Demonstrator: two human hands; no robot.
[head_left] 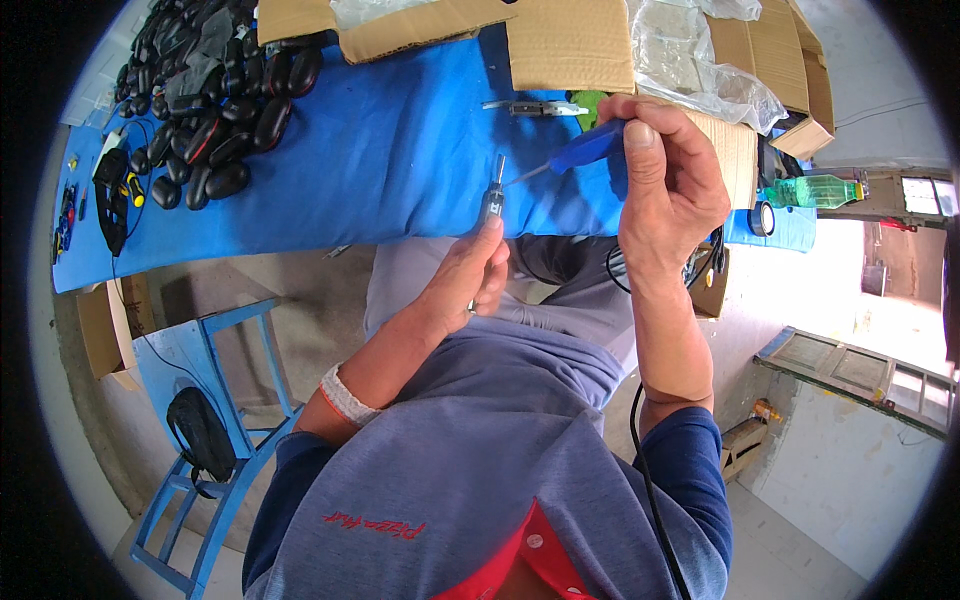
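Note:
Upright in my left hand [462,278] is a small dark cylindrical piece [495,195] with a thin metal shaft pointing away from me. My left fingers are closed round its lower end. A screwdriver [588,148] with a blue handle is gripped in my right hand [672,190], thumb and fingers pinching the handle's end. Its thin blade slants down to the left, and the tip is at the side of the dark piece; whether it touches cannot be made out. Beyond them, a narrow grey and black part [540,108] lies near a green cloth [590,108].
A blue cloth [380,150] covers the table. Many black oval cases [228,180] are heaped at its far left. Open cardboard boxes [570,50] with clear plastic stand at the back. A green bottle [815,192] and a tape roll [762,218] lie right. A blue chair [185,350] stands left.

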